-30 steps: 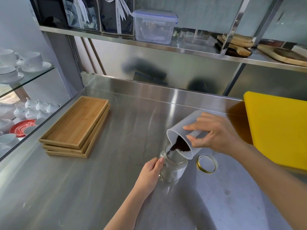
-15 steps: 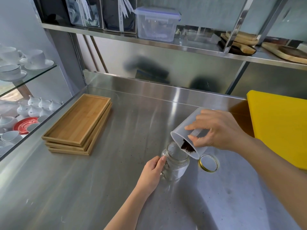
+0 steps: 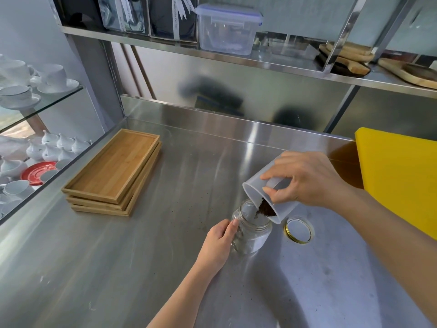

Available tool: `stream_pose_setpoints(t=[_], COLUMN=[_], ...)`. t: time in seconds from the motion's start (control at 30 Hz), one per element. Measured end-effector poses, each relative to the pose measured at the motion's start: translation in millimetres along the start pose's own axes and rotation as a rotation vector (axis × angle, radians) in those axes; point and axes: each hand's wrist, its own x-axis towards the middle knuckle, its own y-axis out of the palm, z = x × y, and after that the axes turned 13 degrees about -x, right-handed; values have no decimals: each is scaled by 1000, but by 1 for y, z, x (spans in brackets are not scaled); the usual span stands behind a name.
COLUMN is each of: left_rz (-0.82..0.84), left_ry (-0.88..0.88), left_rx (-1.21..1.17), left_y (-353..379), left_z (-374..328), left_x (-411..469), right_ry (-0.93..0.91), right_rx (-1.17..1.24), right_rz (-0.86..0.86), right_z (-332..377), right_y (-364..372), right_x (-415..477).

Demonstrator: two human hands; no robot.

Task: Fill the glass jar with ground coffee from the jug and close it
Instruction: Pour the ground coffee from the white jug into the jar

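Tipped further since half a second ago, translucent plastic jug (image 3: 272,185), with ground coffee (image 3: 266,210) now slid down to its lower lip and spilling toward the jar mouth.

Stainless steel counter (image 3: 142,268) filling most of the view, speckled with a few dark grounds near the middle. Steel shelf (image 3: 272,65) running above it, carrying a clear lidded plastic box (image 3: 227,29) and wooden boards (image 3: 347,58) further right. Yellow cutting board (image 3: 399,176) at the right edge of the counter. Stack of bamboo trays (image 3: 113,171) at the left, well apart from the jar. White cups and saucers (image 3: 52,79) on a glass shelf at far left, more white crockery and a red saucer (image 3: 36,172) below it.

Right hand (image 3: 305,178) wrapped over the jug from above, fingers curled around its side, holding it tilted mouth-down to the left, rim just above the jar opening. Left hand (image 3: 217,242) closed around the near-left side of the glass jar (image 3: 251,229), thumb tip up by the neck. Jar upright on the counter, uncovered, mostly clear; coffee level inside hard to make out. Gold-rimmed jar lid (image 3: 298,229) lying flat on the counter just right of the jar, below the jug, not touching either.
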Motion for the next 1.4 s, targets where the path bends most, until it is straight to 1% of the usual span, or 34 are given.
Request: stream_pose_setpoints(t=[0.63, 0.97, 1.4], left_rz=[2, -21, -30], left_ry=[-4, -1, -5], left_rx=[1, 4, 33], left_y=[0, 4, 4], left_z=[-2, -5, -9], left_x=[-2, -6, -7], right_ry=[21, -42, -56], right_rx=[-10, -13, -12], right_rz=[-8, -5, -2], right_z=[2, 6, 6], right_y=[-5, -3, -1], right_x=[8, 9, 14])
